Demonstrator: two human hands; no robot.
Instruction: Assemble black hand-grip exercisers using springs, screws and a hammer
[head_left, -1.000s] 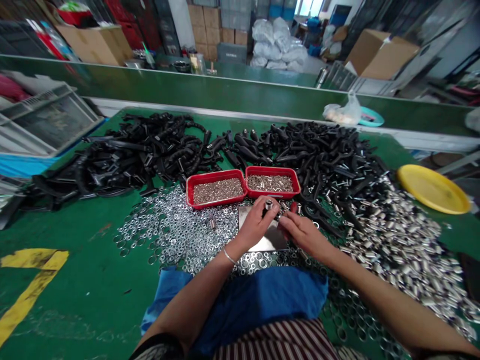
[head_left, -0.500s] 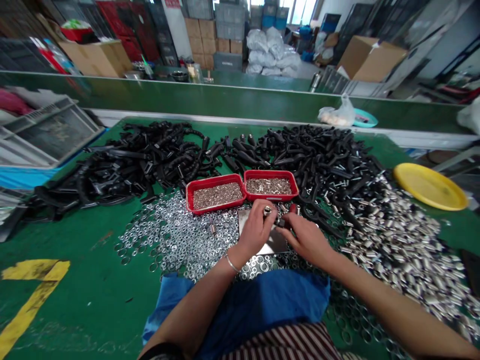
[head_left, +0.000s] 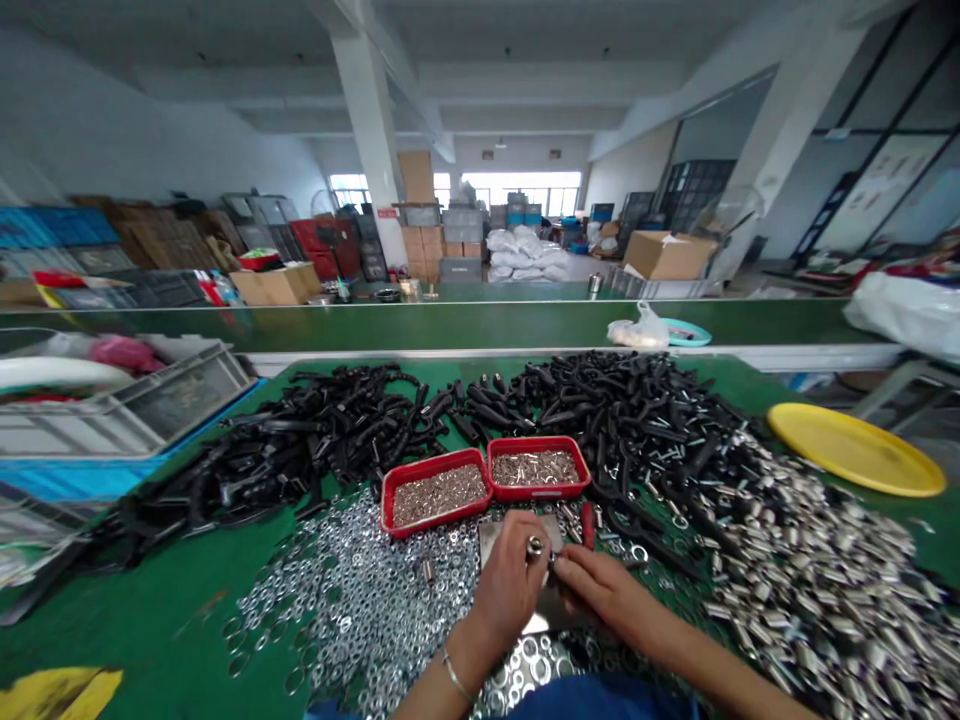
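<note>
My left hand [head_left: 510, 575] is closed around a shiny metal sleeve [head_left: 534, 546], its round hollow end facing up. Close beside it, my right hand [head_left: 604, 590] pinches at something small and dark at the left hand's fingertips; the fingers mostly hide it. Both hands are above a flat metal plate [head_left: 553, 612]. A red-handled tool [head_left: 587, 525], only partly visible, lies just beyond my right hand. Loose metal rings [head_left: 360, 600] spread to the left of the plate, with one small metal cylinder [head_left: 428, 570] among them.
Two red trays [head_left: 439, 492] [head_left: 538, 467] of small metal parts stand behind the plate. Black plastic handles [head_left: 322, 430] are heaped left and right at the back. Metal sleeves [head_left: 817, 580] pile up at right, near a yellow lid [head_left: 855, 450]. Grey crates [head_left: 172, 400] stand left.
The head view has tilted up, so the bench sits lower in the picture. My right hand has shifted slightly toward me, uncovering more of the red-handled tool. The left hand still holds the metal sleeve.
</note>
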